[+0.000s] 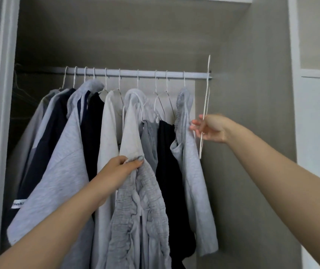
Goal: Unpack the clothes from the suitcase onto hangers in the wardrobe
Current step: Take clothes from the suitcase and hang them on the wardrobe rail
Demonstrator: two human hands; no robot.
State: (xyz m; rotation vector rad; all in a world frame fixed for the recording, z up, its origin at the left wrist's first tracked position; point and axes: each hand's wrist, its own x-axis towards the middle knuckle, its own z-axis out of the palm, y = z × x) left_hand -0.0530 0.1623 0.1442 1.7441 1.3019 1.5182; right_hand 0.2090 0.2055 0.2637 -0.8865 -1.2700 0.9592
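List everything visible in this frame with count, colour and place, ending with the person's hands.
wardrobe: one, beige inside with a white frame, fills the view
rail: one, pale grey, across the wardrobe
hangers: ten hooks countable, white wire, on the rail
clothes: about ten, grey, navy, black and white, hung on the hangers
ruched garment: one, grey, in front of the hung clothes at centre
spare hanger: one, white wire, seen edge-on at the rail's right end
left hand: one, grips the top of the ruched garment
right hand: one, pinches the spare hanger
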